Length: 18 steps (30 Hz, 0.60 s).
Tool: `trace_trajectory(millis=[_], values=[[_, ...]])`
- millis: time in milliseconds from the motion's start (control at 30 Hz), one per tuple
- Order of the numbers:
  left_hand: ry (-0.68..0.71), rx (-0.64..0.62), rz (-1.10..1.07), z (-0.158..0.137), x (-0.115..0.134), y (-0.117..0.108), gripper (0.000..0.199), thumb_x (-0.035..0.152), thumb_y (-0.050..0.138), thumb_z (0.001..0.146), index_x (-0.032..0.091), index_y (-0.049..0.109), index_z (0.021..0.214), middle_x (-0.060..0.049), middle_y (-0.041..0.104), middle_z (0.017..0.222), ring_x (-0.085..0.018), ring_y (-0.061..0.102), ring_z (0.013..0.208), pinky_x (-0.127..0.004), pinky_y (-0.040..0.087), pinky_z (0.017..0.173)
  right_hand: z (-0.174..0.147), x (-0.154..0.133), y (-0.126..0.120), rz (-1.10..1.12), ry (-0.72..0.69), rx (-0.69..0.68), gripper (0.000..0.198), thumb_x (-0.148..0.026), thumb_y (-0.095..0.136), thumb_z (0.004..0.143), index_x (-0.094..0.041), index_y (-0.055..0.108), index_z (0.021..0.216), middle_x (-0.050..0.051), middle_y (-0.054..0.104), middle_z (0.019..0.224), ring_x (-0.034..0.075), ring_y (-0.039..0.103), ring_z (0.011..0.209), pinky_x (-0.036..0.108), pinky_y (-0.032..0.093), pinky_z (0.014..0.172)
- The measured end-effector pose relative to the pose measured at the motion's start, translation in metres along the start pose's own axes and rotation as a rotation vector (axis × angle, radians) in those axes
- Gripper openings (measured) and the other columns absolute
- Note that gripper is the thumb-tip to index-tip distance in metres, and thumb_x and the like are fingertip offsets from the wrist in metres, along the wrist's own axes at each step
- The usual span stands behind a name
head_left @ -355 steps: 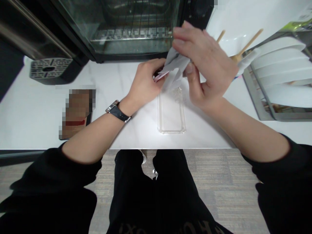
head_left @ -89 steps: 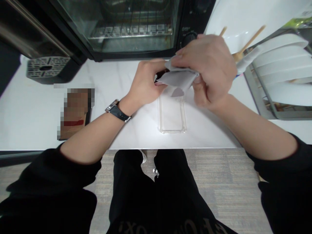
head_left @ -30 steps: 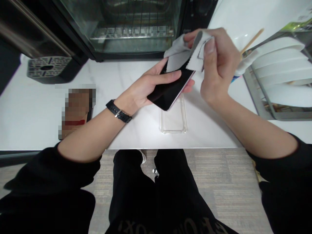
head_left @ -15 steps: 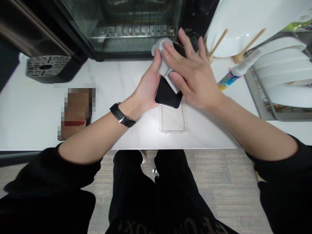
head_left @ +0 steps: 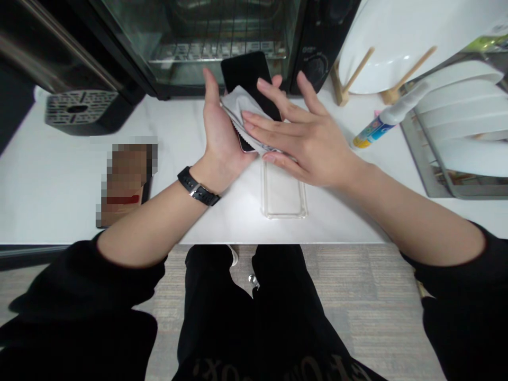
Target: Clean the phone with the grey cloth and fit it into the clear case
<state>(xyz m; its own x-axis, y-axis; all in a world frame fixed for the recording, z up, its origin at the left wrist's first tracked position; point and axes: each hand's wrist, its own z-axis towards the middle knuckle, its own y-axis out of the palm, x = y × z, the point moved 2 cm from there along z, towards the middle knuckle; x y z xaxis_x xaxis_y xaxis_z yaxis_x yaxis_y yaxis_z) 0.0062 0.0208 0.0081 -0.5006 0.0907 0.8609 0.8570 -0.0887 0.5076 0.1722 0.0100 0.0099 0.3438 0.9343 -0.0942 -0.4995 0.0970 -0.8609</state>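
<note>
Here we are: our left hand [head_left: 222, 129] cradles the smartphone [head_left: 246, 71] from beneath; our right hand [head_left: 309, 140], splayed, presses the grey cloth [head_left: 241, 103] against it; the clear phone case [head_left: 284, 191] lies nearer us than both.

From your own head, one camera looks forward and steeply down on the counter [head_left: 222, 225], near enough that your left hand [head_left: 222, 135] and right hand [head_left: 311, 140], above it, take up the middle of the view. Your frame reaches the oven [head_left: 214, 32] beyond the counter and, below its near edge, your legs [head_left: 210, 307] and the floor [head_left: 365, 307].
</note>
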Motion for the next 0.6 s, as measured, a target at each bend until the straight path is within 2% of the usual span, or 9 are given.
trace_trajectory(millis=[67,167,200,267,333,433,533,600], values=[[0.046,0.012,0.044,0.002,0.002,-0.001,0.090,0.068,-0.006,0.110,0.018,0.062,0.142,-0.015,0.076,0.139,-0.028,0.073,0.133,-0.044,0.063,0.098,-0.001,0.004,-0.001,-0.010,0.061,0.028,0.056,-0.057,0.038,0.116,-0.041,0.050,0.169,-0.006,0.055,0.174,0.034,0.028,0.176,0.072,0.006,0.148],[0.022,0.010,0.139,0.001,0.002,0.000,0.089,0.072,0.000,0.109,0.025,0.068,0.140,-0.012,0.081,0.100,-0.030,0.079,0.112,-0.044,0.065,0.087,-0.005,0.014,0.000,0.007,0.132,0.090,0.065,-0.064,0.046,0.112,-0.039,0.047,0.171,-0.003,0.052,0.176,0.039,0.023,0.177,0.076,0.000,0.146],[0.006,0.012,0.156,0.000,0.001,0.001,0.089,0.073,-0.001,0.109,0.026,0.070,0.138,-0.010,0.078,0.088,-0.030,0.080,0.106,-0.043,0.065,0.085,-0.006,0.018,0.001,0.017,0.154,0.117,0.067,-0.065,0.048,0.110,-0.039,0.045,0.172,-0.003,0.050,0.177,0.040,0.022,0.178,0.076,-0.002,0.146],[-0.008,0.024,0.168,-0.002,-0.001,0.004,0.088,0.073,0.002,0.110,0.027,0.073,0.134,-0.007,0.073,0.075,-0.029,0.080,0.101,-0.042,0.065,0.085,-0.009,0.026,0.005,0.034,0.186,0.184,0.069,-0.066,0.052,0.108,-0.045,0.041,0.173,-0.006,0.049,0.177,0.036,0.020,0.179,0.073,-0.004,0.147],[-0.016,0.037,0.166,-0.004,-0.004,0.007,0.085,0.072,0.005,0.112,0.027,0.075,0.130,-0.006,0.074,0.076,-0.027,0.080,0.103,-0.039,0.065,0.086,-0.012,0.034,0.010,0.040,0.200,0.256,0.070,-0.064,0.054,0.107,-0.051,0.035,0.174,-0.011,0.049,0.177,0.032,0.018,0.180,0.069,-0.004,0.148],[-0.052,0.024,0.178,-0.004,-0.010,0.009,0.077,0.067,0.014,0.115,0.025,0.077,0.122,-0.006,0.080,0.088,-0.025,0.079,0.113,-0.034,0.066,0.089,-0.016,0.042,0.016,0.036,0.196,0.308,0.071,-0.065,0.052,0.107,-0.056,0.030,0.174,-0.014,0.047,0.177,0.031,0.015,0.180,0.069,-0.005,0.148],[-0.075,-0.003,0.205,-0.003,-0.015,0.009,0.072,0.058,0.017,0.118,0.021,0.079,0.117,-0.006,0.083,0.103,-0.023,0.077,0.125,-0.031,0.066,0.093,-0.016,0.042,0.016,0.035,0.212,0.259,0.072,-0.066,0.047,0.109,-0.053,0.026,0.176,-0.012,0.046,0.179,0.032,0.013,0.180,0.072,0.002,0.148],[-0.068,-0.013,0.204,-0.001,-0.017,0.010,0.069,0.056,0.020,0.119,0.019,0.078,0.122,-0.006,0.083,0.116,-0.024,0.074,0.135,-0.032,0.065,0.099,-0.015,0.038,0.013,0.044,0.221,0.217,0.074,-0.067,0.046,0.109,-0.049,0.026,0.177,-0.008,0.045,0.180,0.034,0.013,0.180,0.074,0.008,0.147]])
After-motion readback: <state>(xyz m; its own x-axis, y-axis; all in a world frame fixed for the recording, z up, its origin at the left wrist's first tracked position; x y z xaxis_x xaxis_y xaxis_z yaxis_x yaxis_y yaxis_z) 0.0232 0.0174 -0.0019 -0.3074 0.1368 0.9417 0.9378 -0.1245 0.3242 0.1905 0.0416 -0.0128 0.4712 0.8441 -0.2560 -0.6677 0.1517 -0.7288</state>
